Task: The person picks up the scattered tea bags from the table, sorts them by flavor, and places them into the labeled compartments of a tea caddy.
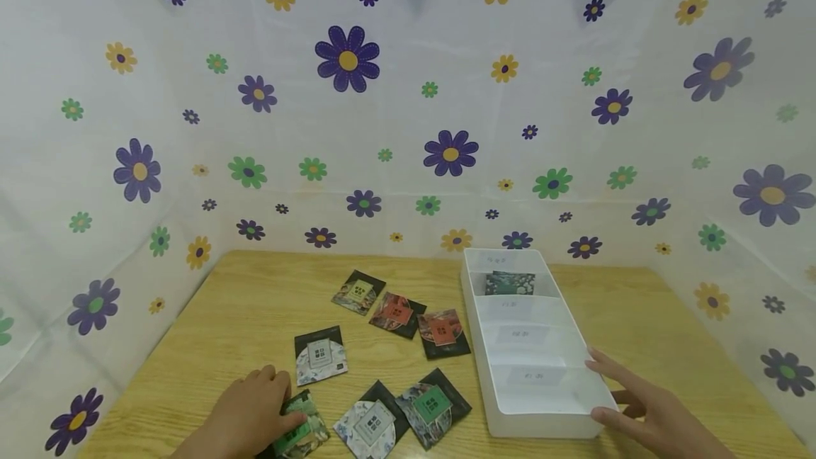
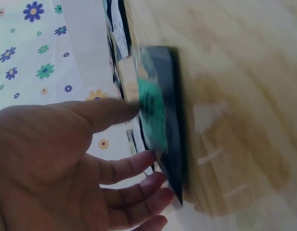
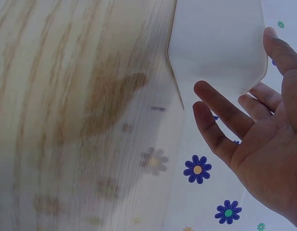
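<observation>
Head view: left hand [image 1: 239, 408] pinches a green packet [image 1: 311, 435]; right hand [image 1: 659, 411] touches the box [image 1: 542, 426], fingers loose. Pick-up appears underway; next move likely calls for lifting.

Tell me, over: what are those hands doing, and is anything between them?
Left hand on leftmost green-labelled sachet. Right hand touching white divided tray. Lying between: front white-labelled sachet, second green-labelled sachet.
</observation>
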Demonstrator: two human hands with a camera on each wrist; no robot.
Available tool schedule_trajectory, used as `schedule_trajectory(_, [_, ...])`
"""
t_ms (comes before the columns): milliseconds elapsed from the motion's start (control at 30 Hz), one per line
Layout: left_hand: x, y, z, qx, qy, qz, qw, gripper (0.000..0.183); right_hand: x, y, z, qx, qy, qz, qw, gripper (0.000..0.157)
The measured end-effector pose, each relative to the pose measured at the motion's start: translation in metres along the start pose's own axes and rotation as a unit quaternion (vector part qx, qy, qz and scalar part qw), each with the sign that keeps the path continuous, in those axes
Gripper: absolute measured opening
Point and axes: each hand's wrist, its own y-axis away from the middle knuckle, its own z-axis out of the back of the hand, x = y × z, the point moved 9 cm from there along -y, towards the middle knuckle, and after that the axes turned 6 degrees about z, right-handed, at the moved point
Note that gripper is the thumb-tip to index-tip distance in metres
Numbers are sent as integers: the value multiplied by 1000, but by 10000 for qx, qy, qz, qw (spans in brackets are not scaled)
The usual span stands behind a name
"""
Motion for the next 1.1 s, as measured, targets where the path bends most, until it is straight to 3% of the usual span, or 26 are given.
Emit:
schedule_trajectory(100, [-3, 1, 1, -94, 227, -77, 9997, 30, -1, 0, 0, 40, -8, -118, 9999, 70])
schedule_trajectory(200, [-5, 1, 0, -80, 422, -170, 9989, 37, -3, 0, -1, 82, -16, -243, 9997, 70])
schedule_trajectory(433, [-14, 4, -2, -91, 407, -796, 9960, 50, -3, 0, -1, 70, -33, -255, 9996, 70])
schedule_trajectory(600, [-9, 1, -8, 359, 867, -636, 9936, 56, -2, 0, -1, 78, -39, -229, 9997, 70])
schedule_trajectory(767, [-6, -1, -12, 761, 1203, -621, 9879, 47, -3, 0, -1, 114, -86, -263, 9996, 71])
schedule_trajectory(967, [-6, -2, -12, 1263, 1825, -830, 9715, 33, -3, 0, -2, 96, -70, -175, 9998, 71])
schedule_trajectory(1100, [-14, -4, 6, 1335, 2325, -1180, 9561, 28, -2, 0, -1, 85, -46, -106, 9999, 71])
